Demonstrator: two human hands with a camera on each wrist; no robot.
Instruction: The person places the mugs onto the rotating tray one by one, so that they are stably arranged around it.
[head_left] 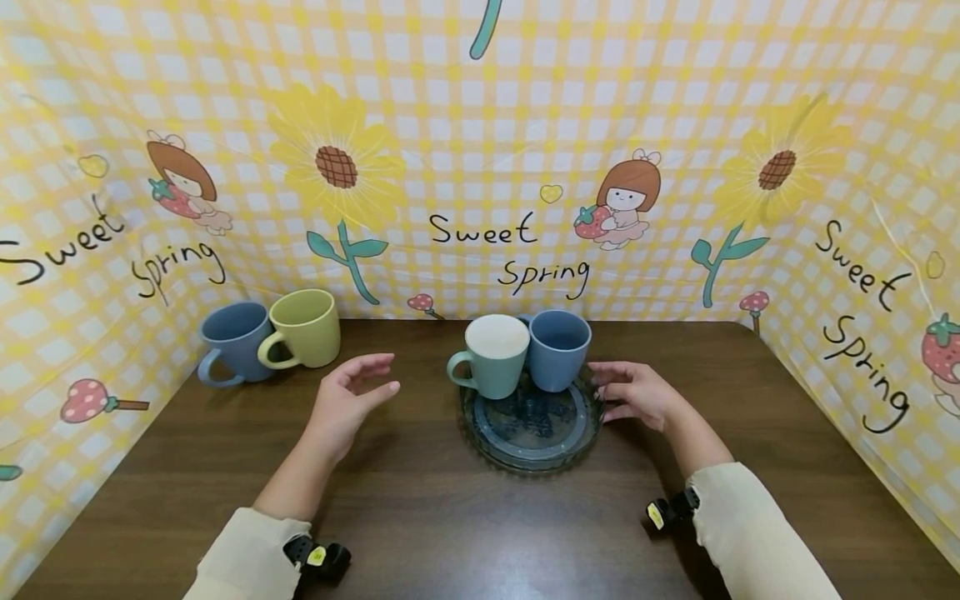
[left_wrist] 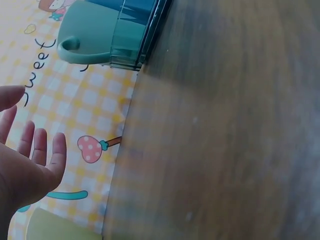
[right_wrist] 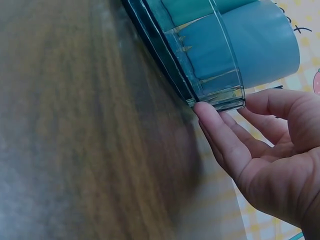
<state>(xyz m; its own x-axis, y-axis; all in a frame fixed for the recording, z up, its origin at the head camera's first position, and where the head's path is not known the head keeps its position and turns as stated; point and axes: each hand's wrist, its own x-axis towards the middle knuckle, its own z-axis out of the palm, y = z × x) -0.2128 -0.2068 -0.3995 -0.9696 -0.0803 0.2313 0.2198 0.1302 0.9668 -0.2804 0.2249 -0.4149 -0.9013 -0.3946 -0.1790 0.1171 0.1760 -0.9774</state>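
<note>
A round, clear-walled tray point(head_left: 536, 450) with a dark base stands mid-table. On its far part stand a mint-green mug point(head_left: 493, 367) with a white inside and a blue mug point(head_left: 558, 354). My right hand point(head_left: 637, 396) is at the tray's right side. Its fingertips point(right_wrist: 207, 112) touch the lower edge and the clear wall, without curling round the tray. My left hand point(head_left: 352, 400) hovers between the tray and the other mugs, fingers loosely bent, with nothing in it.
At the back left, a second blue mug point(head_left: 236, 342) and a yellow-green mug point(head_left: 307, 329) stand side by side. A yellow checked cloth point(head_left: 480, 167) closes off the back and both sides of the brown wooden table point(head_left: 450, 533).
</note>
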